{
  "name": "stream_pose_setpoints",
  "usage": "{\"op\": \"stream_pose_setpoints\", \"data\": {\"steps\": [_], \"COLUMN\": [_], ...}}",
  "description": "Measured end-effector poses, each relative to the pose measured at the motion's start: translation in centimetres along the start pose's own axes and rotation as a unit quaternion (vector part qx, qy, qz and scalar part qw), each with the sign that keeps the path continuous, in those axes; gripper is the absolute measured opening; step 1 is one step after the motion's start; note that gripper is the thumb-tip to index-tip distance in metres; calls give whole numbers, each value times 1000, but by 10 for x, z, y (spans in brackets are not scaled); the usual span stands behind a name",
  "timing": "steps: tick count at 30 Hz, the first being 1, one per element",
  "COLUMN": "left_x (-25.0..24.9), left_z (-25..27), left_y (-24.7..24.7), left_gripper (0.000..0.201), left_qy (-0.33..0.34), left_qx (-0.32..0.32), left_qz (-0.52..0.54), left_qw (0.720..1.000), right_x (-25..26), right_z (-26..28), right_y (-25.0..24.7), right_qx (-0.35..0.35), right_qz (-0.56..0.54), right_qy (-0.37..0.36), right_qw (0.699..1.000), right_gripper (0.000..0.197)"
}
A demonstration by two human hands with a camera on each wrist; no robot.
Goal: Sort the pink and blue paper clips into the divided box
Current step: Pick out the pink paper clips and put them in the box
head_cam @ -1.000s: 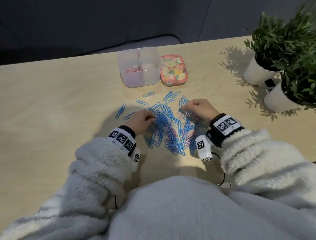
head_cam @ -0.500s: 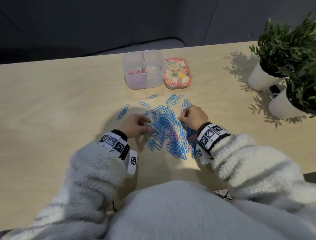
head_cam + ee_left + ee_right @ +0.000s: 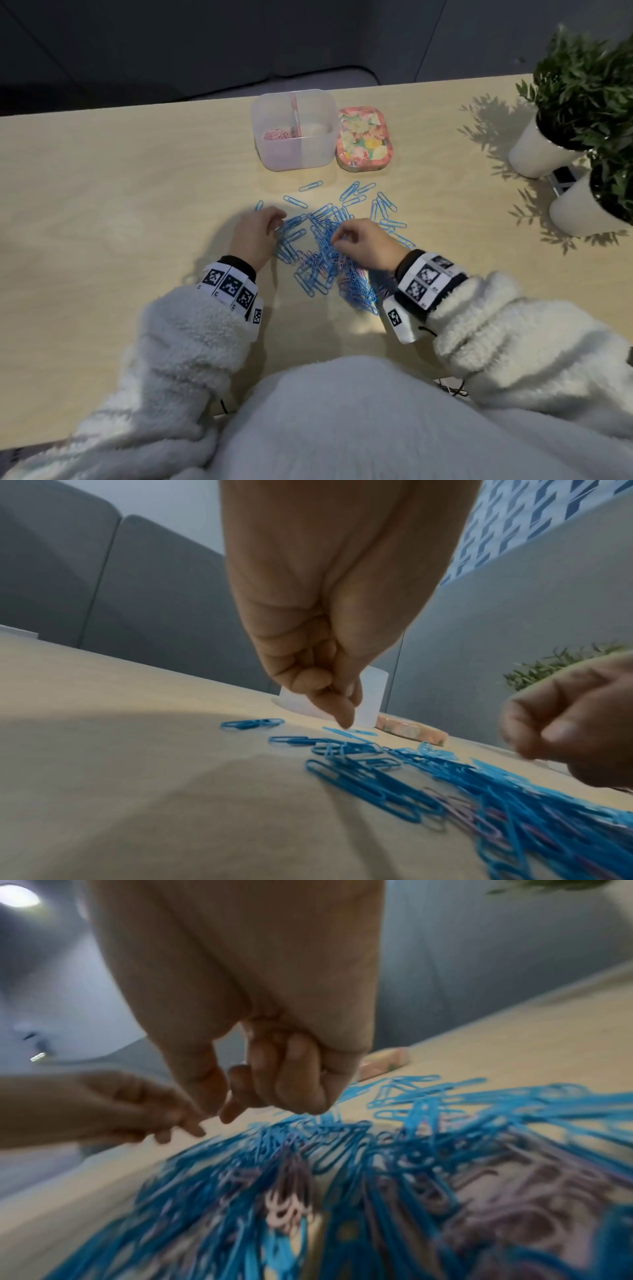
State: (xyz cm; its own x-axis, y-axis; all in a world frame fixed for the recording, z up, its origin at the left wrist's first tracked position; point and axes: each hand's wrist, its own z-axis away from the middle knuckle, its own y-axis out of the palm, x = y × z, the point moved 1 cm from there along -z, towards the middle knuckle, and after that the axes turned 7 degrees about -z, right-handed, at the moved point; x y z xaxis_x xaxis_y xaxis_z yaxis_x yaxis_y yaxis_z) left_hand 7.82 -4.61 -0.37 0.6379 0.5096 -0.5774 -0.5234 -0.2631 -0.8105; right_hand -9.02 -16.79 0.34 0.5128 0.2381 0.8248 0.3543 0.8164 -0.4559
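Note:
A heap of blue paper clips (image 3: 325, 253) with a few pink ones mixed in lies in the middle of the table. Behind it stands the translucent divided box (image 3: 318, 150); pink clips (image 3: 275, 134) lie in its left compartment. My left hand (image 3: 260, 233) sits at the heap's left edge, fingers curled, one fingertip (image 3: 342, 719) down on the table by a blue clip. No clip shows in it. My right hand (image 3: 363, 243) hovers over the heap's middle with thumb and forefinger close together (image 3: 222, 1110). Blur hides whether it holds a clip.
The box's flowered lid (image 3: 363, 138) lies right of the box. Two potted plants in white pots (image 3: 537, 150) (image 3: 582, 205) stand at the right edge. Loose blue clips (image 3: 356, 192) are scattered between the heap and the box. Fluffy white sleeves cover the near table.
My left hand has slid left onto the stray clips beside the heap. My right hand has come left and nearer me, over the heap's middle; the pale clip seen in its fingers no longer shows.

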Motion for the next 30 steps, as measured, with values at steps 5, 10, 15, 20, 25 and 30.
{"op": "stream_pose_setpoints", "data": {"steps": [5, 10, 15, 20, 25, 30], "left_x": [-5, -9, -8, -8, -8, -20], "left_z": [12, 25, 19, 20, 20, 10], "left_y": [8, 28, 30, 26, 17, 12], "left_gripper": [21, 21, 9, 12, 14, 19], "left_qy": [11, 5, 4, 7, 27, 138], "left_qx": [31, 85, 101, 117, 109, 107], "left_qz": [-34, -109, -136, -160, -159, -200], "left_qw": [999, 990, 986, 980, 981, 964], "right_x": [3, -3, -12, 5, 4, -5], "right_z": [2, 2, 6, 12, 6, 7], "right_y": [24, 12, -8, 22, 36, 26], "right_qx": [48, 6, -76, -34, -22, -42], "right_qz": [225, 209, 216, 243, 239, 176], "right_qy": [-49, -24, 9, -30, 27, 17], "right_qw": [972, 978, 973, 969, 970, 983], "right_gripper": [27, 13, 16, 13, 10, 9]}}
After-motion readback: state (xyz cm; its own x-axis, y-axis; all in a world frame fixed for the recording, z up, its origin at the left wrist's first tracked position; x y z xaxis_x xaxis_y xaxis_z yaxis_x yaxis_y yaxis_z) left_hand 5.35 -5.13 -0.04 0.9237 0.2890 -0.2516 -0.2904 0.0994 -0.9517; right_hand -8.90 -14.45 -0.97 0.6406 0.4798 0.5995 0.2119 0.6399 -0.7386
